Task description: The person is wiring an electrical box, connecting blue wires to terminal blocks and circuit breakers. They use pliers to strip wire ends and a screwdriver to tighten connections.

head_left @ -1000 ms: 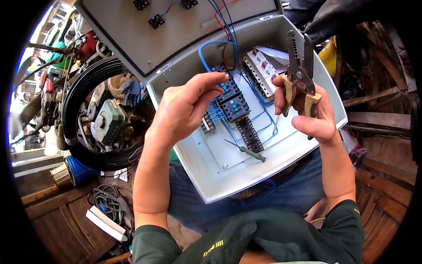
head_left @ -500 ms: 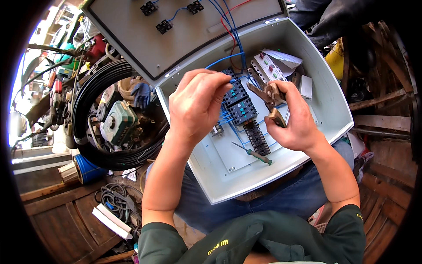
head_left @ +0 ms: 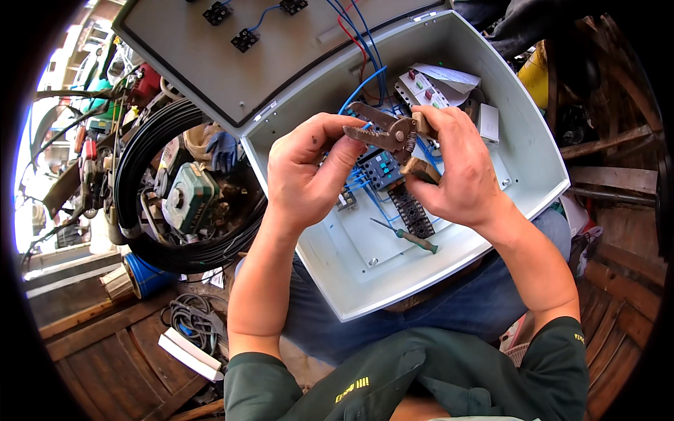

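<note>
My left hand (head_left: 309, 172) pinches a blue wire (head_left: 365, 88) right at the toothed jaws of the wire stripper (head_left: 393, 133). My right hand (head_left: 460, 168) grips the stripper's tan handles, with the jaws pointing left to my left fingertips. Both hands are over an open grey enclosure (head_left: 358, 295) resting on my jeans-covered lap. Inside are black contactors (head_left: 380, 173) wired in blue, black socket bases (head_left: 414, 210) and a white row of breakers (head_left: 418, 89), partly hidden. A green-handled screwdriver (head_left: 414, 238) lies inside, below them.
The enclosure's door (head_left: 203, 63) lies swung open behind, with switch blocks on it. A black cable coil (head_left: 133, 210), machinery (head_left: 186, 196) and a blue drum (head_left: 147, 274) crowd the left. Tangled cable (head_left: 189, 323) lies lower left; wooden scrap (head_left: 611, 140) lies at right, beside a yellow object (head_left: 533, 77).
My right hand has turned the stripper from upright to lying leftward, bringing its jaws to the wire in my left fingers. My left hand has shifted slightly and stays pinched.
</note>
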A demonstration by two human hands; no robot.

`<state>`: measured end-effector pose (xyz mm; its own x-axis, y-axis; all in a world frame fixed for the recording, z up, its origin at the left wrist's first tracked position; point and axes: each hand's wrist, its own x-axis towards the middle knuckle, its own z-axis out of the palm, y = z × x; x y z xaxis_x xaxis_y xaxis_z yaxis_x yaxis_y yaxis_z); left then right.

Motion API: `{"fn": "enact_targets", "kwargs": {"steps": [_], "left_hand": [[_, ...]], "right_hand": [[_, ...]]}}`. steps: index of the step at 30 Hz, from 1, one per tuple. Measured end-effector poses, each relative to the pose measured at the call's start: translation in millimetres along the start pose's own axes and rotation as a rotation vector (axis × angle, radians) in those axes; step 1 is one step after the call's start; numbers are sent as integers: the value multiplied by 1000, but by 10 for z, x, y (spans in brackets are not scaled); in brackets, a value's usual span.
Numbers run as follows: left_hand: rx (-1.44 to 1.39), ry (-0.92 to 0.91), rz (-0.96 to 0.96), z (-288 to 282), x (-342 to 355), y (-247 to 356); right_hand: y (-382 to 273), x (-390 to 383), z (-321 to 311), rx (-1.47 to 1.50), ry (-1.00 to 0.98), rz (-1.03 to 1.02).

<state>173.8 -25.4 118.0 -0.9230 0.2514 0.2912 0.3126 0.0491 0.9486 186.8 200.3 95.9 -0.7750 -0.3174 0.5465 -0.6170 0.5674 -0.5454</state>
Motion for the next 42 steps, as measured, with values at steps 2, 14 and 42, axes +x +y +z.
{"fn": "enact_targets", "kwargs": {"steps": [2, 14, 42], "left_hand": [[-45, -19, -13, -9, -4, 10], [-116, -62, -3, -53, -16, -25], [-155, -78, -49, -65, 10, -16]], "right_hand": [[-1, 10, -9, -18, 14, -6], [11, 28, -47, -43, 7, -23], [12, 31, -67, -6, -28, 16]]}}
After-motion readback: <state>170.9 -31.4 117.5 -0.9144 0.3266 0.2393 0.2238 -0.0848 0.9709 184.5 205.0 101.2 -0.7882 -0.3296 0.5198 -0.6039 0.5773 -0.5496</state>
